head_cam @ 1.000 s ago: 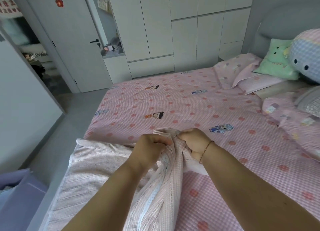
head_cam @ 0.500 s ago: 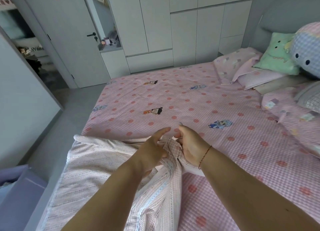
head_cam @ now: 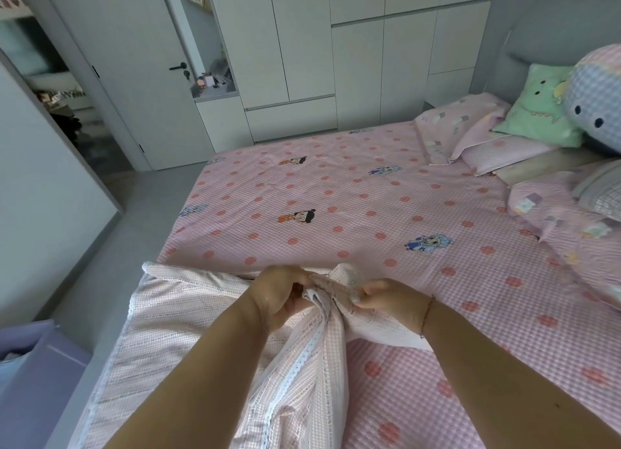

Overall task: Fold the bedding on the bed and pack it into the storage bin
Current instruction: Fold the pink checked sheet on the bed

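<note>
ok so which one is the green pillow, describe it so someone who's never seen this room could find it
Start at the grey headboard at the far right of the bed. Among the cushions piled there, the green pillow leans against it, behind the pink pillows and beside the checked plush toy. It is the only mint-green one, with a cartoon face.

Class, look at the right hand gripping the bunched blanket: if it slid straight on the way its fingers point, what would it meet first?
The right hand points leftward across the gathered blanket, so it would most likely meet the left hand first, which grips the same bunch close beside it. Depth is unclear.
</note>
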`<state>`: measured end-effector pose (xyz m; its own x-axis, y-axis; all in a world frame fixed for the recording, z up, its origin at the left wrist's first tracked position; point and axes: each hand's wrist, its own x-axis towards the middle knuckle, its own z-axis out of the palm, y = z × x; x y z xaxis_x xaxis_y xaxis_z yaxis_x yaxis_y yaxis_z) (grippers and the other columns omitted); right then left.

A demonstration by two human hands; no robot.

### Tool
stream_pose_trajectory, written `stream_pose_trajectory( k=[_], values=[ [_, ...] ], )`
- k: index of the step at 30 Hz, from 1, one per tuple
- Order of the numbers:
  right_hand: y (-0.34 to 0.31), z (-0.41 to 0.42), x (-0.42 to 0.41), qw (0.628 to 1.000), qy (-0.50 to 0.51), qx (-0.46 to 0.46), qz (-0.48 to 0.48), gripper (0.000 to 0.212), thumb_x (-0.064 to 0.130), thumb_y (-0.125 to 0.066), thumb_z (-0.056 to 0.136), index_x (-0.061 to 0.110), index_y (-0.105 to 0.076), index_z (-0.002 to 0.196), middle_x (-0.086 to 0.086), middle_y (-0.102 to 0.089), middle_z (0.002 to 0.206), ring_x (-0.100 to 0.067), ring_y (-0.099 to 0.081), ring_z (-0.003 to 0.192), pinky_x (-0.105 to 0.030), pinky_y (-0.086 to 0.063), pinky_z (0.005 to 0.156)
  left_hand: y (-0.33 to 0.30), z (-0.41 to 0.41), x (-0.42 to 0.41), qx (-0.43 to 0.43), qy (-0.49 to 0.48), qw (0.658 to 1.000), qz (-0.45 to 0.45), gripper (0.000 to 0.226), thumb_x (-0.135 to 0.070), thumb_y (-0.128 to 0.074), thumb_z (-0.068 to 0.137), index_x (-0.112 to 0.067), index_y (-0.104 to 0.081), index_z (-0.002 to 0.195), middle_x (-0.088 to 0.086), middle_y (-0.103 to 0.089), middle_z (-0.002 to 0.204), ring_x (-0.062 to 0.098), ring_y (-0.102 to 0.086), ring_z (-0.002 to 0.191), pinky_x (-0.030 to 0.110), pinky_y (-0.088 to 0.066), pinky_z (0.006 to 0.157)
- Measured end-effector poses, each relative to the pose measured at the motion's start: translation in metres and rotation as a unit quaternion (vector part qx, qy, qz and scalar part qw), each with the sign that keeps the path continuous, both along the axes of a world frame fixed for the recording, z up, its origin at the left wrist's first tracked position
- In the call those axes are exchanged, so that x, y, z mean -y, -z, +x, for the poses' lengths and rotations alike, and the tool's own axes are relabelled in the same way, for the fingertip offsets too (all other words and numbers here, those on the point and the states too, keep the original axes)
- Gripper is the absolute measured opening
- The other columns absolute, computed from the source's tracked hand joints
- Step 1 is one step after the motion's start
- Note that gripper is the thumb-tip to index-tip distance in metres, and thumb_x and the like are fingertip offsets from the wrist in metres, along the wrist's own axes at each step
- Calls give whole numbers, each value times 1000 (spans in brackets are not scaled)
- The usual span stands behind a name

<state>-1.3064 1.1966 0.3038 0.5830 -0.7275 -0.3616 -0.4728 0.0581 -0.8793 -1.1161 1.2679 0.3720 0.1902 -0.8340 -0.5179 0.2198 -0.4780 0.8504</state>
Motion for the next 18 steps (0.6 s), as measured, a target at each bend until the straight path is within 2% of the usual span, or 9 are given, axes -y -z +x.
stream_pose_trajectory(
  k=[2,4,7,10,13,15,16,17,18],
  values=[
    [4,-6,0,999,30,16,-15,29,29,-63,90,22,-52,64,9,-44,62,-11,-40,66,-25,-31,66,-1,-5,0,-25,-30,999,-3,25,-10,-51,95,11,-61,86,16,-65,70,23,-64,61,28,-58,54],
    [2,-4,-1,996,59,48,-47,31,25,-59,93,18,-48,64,5,-39,60,-9,-36,58,-22,-29,57,2,-9,1,-22,-27,999,-6,41,-26,-51,98,9,-66,83,15,-67,68,23,-65,63,32,-58,59],
    [-14,5,1,988,72,70,-113,35,17,-53,96,17,-38,64,5,-33,57,0,-30,47,-16,-27,49,4,-13,1,0,0,1000,-13,34,-21,-54,96,6,-68,83,17,-70,76,25,-68,69,37,-59,70],
    [-21,11,4,986,72,102,-112,27,15,-48,98,13,-40,73,-2,-34,65,-10,-32,59,-23,-29,55,6,-16,-2,34,42,998,-26,18,2,-58,89,13,-67,100,30,-68,102,28,-68,84,34,-58,78],
    [-21,11,6,986,118,109,-52,24,18,-51,96,11,-47,74,-6,-38,68,-17,-36,64,-32,-32,62,6,-11,-5,2,20,998,-51,34,15,-55,87,2,-61,118,24,-66,104,23,-69,80,26,-57,67],
    [-23,6,16,972,213,103,4,26,18,-55,94,9,-52,69,-6,-44,68,-19,-42,69,-39,-42,68,2,-4,-5,-36,-9,998,-59,51,18,-51,87,-16,-57,125,16,-64,97,21,-66,75,27,-57,64],
    [-25,3,21,964,253,82,19,22,17,-58,92,7,-57,73,-7,-49,73,-20,-48,74,-42,-47,77,-1,0,-4,-56,-15,996,-64,55,18,-49,88,-20,-56,127,14,-64,89,20,-65,72,27,-57,63],
    [-25,1,25,961,270,56,27,17,15,-58,91,2,-61,81,-8,-54,80,-23,-52,81,-41,-47,85,-4,4,-4,-74,-19,995,-68,56,19,-47,88,-21,-56,128,13,-63,80,20,-63,69,27,-57,61],
    [-28,0,26,963,268,28,30,16,14,-58,91,0,-62,84,-8,-56,83,-25,-54,84,-38,-46,85,-9,5,-4,-83,-17,994,-70,57,18,-46,89,-22,-57,128,12,-63,74,19,-63,65,27,-56,58]
  ],
)
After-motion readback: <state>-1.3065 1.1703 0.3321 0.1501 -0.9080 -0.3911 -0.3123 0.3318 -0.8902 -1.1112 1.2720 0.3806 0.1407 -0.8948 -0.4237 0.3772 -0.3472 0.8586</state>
